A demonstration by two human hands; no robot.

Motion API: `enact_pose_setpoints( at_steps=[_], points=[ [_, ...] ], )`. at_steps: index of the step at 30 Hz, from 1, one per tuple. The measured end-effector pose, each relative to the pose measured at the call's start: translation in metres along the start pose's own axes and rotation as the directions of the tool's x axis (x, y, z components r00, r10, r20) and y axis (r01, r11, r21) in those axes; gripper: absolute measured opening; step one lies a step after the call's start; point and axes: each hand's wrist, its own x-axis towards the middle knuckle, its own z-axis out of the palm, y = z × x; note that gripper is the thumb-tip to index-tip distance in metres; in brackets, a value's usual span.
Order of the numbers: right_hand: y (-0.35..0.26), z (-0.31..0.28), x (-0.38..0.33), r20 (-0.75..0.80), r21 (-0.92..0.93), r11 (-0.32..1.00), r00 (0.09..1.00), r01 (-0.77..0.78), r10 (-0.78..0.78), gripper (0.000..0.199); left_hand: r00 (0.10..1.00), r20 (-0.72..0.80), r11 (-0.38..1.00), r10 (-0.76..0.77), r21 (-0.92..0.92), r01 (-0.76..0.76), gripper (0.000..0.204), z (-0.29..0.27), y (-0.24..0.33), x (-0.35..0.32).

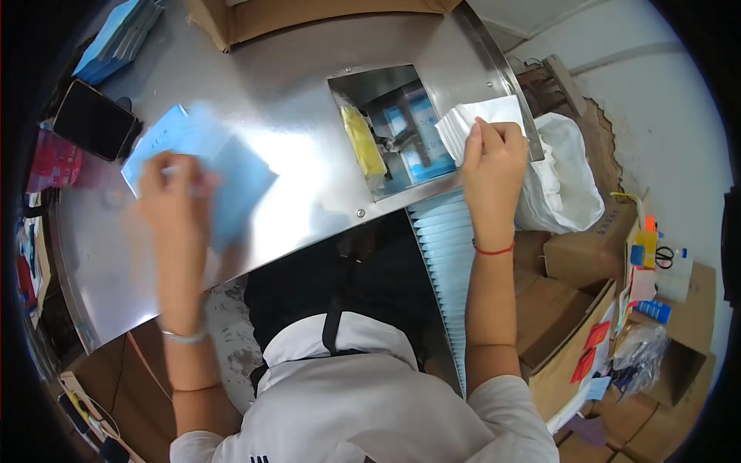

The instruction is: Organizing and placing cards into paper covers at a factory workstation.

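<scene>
My right hand [494, 154] is closed on a stack of thin white folded sheets [480, 117], pinched between thumb and fingers beside the square opening in the metal table [293, 116]. Out at the left, my left hand [176, 185] is smeared by motion, its fingers seemingly curled. A flat light-blue packet [158, 140] with print lies partly behind it. Another blue piece [241, 181], blurred, shows just right of that hand; whether the fingers grip it cannot be made out. Inside the opening are blue-and-white packets [424, 131] and a yellow strip [361, 139].
A stack of blue packets [116, 42] and a dark phone [94, 121] are at the far left. A cardboard box [309, 19] stands at the back. Right of the table are a white bag [567, 185] and an open carton [559, 309]. Pleated light-blue material [444, 262] hangs below the opening.
</scene>
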Motion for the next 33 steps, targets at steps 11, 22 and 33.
enact_pose_setpoints(
  at_steps=[11, 22, 33],
  points=[
    [0.001, -0.021, 0.009, 0.116, 0.083, 0.976, 0.97, 0.203, -0.211, 0.028, 0.929, 0.12, 0.861, 0.349, -0.433, -0.268, 0.03, 0.052, 0.08, -0.036],
    [0.026, -0.018, 0.014, 0.07, 0.061, 0.975, 0.973, 0.215, -0.219, 0.021, 0.955, 0.044, 0.902, 0.293, -0.344, -0.261, 0.028, 0.043, 0.093, -0.038],
    [0.012, -0.01, 0.011, 0.055, -0.026, 0.983, 0.982, 0.184, -0.182, 0.02, 0.943, 0.134, 0.915, 0.305, -0.315, -0.251, 0.026, 0.045, 0.092, -0.039]
  ],
)
